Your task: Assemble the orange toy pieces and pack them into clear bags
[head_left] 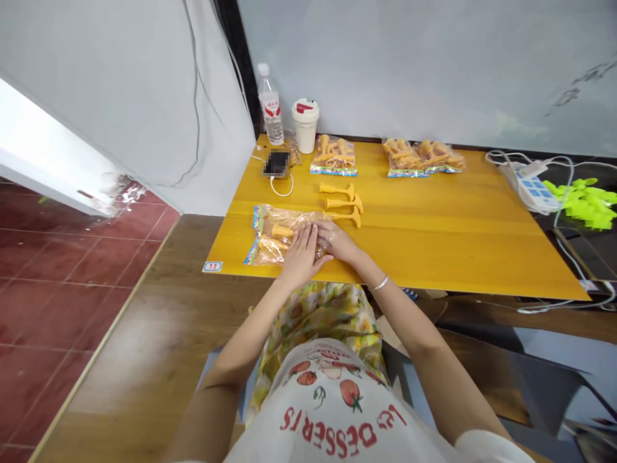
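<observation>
A clear plastic bag [270, 219] with a blue printed header lies at the table's front left, with orange toy hammers [274, 244] inside. My left hand [299, 256] rests flat on the bag's right part, fingers stretched out and thumb pointing right. Close beside it, my right hand [336, 242] has its fingers bent around the bag's right end; its fingertips are partly hidden by the film and the left hand. Just beyond the hands, three loose orange toy hammers [343, 204] lie in a row, the nearest one close to my right hand.
Filled bags of hammers [335, 154] lie along the back, with more bags [414, 156] farther right. A water bottle [270, 106], a white cup [305, 128] and a phone [277, 163] on a cable stand back left. A power strip [533, 188] and green pieces [588, 202] are at right.
</observation>
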`<state>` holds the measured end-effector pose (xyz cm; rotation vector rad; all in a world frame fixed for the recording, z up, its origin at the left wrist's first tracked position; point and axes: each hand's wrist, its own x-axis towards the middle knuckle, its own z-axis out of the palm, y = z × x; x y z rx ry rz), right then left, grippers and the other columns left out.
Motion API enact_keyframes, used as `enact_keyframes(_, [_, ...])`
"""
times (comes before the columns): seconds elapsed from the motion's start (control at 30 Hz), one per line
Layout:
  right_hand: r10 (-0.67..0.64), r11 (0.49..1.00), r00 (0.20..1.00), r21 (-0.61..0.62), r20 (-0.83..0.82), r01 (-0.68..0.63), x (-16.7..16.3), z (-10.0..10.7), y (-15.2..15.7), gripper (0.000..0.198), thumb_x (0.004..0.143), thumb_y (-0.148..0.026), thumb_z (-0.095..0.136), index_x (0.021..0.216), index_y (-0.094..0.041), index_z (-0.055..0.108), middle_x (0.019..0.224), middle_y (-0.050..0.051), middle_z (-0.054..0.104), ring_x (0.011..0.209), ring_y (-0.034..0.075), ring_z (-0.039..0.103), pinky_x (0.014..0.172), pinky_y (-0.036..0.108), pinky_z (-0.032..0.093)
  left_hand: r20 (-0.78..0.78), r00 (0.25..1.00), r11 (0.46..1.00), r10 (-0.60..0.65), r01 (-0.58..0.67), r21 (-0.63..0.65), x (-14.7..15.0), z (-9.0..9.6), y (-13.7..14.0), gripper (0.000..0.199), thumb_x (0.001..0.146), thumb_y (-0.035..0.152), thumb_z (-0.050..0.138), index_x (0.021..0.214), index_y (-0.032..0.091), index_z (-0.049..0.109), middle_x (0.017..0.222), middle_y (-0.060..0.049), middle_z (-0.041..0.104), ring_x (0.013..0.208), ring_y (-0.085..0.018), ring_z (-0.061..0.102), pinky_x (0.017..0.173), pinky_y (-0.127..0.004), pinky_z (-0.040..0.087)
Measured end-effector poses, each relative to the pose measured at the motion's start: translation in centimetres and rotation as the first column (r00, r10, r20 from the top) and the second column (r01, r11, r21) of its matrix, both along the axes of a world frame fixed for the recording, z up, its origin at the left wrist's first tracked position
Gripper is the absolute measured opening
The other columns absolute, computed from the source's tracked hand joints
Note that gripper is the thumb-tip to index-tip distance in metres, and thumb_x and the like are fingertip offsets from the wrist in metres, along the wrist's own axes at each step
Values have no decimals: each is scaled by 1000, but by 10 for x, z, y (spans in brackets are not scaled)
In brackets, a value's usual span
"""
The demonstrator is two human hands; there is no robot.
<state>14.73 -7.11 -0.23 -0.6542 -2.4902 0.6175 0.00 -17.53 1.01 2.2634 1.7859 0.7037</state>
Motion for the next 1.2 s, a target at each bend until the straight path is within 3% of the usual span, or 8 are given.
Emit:
enact_keyframes(0.13, [5, 999, 997, 46, 71, -8, 4, 8, 0, 31, 95, -21, 54, 123, -19, 67, 138, 15, 59, 131, 26, 51, 113, 53, 39, 100, 995, 999, 30, -34, 36, -6, -4, 5, 53, 103, 34, 29, 151, 15, 38, 157, -18, 40, 149, -29, 33, 122, -56, 28])
enact_keyframes(0.27, [17, 998, 997, 57, 82, -21, 5, 7, 1, 31, 94, -18, 54, 123, -18, 66, 137, 15, 60, 132, 26, 52, 114, 51, 39, 163, 986, 998, 21, -32, 61, -8, 3, 1, 49, 103, 31, 29, 149, 23, 45, 155, -11, 45, 149, -28, 34, 122, -54, 30])
enact_keyframes(0.43, [-116, 993, 983, 23, 140, 114, 2, 11, -2, 42, 97, -22, 52, 139, -16, 54, 141, 15, 57, 127, 24, 57, 107, 42, 49, 106, 994, 996, 17, -26, 84, -3, 10, -6, 48, 103, 31, 31, 148, 24, 47, 156, -8, 44, 150, -29, 31, 123, -56, 25])
enact_keyframes(0.57, [-238, 971, 940, 48, 244, 233, 0, 17, -10, 43, 98, -27, 51, 140, -20, 53, 139, 14, 59, 124, 27, 59, 99, 41, 54, 69, 997, 994, 29, -36, 99, -2, 12, -10, 48, 102, 31, 34, 147, 25, 48, 155, -7, 46, 150, -30, 30, 123, -58, 24])
enact_keyframes(0.7, [-292, 954, 943, -22, 161, 299, -3, 16, -15, 39, 98, -27, 49, 136, -22, 58, 136, 11, 63, 121, 25, 61, 99, 40, 54, 52, 998, 992, 39, -45, 117, -1, 12, -13, 47, 101, 31, 36, 147, 27, 48, 154, -7, 48, 150, -30, 31, 124, -59, 23])
enact_keyframes(0.93, [-190, 970, 969, -180, -156, 161, -10, -4, -8, 44, 92, -27, 54, 134, -16, 60, 134, 13, 64, 126, 24, 60, 111, 42, 45, 97, 995, 996, -3, -6, 91, 7, -1, -10, 52, 103, 35, 30, 153, 21, 38, 160, -12, 37, 153, -30, 24, 123, -54, 27])
enact_keyframes(1.1, [-108, 965, 993, -245, -40, 96, 9, 13, -12, 42, 94, -23, 51, 134, -19, 60, 129, 11, 68, 115, 22, 66, 102, 40, 51, 40, 999, 997, 26, -29, 73, 4, -6, -10, 55, 102, 39, 33, 153, 19, 37, 159, -15, 37, 152, -30, 26, 123, -56, 26])
enact_keyframes(1.2, [-113, 956, 988, -259, 108, 138, 35, 37, -10, 28, 95, -23, 53, 115, -20, 71, 110, 7, 76, 98, 20, 71, 92, 36, 55, -26, 998, 997, 54, -53, 63, 0, -7, -12, 56, 100, 41, 39, 147, 13, 46, 156, -20, 40, 152, -35, 25, 122, -59, 26])
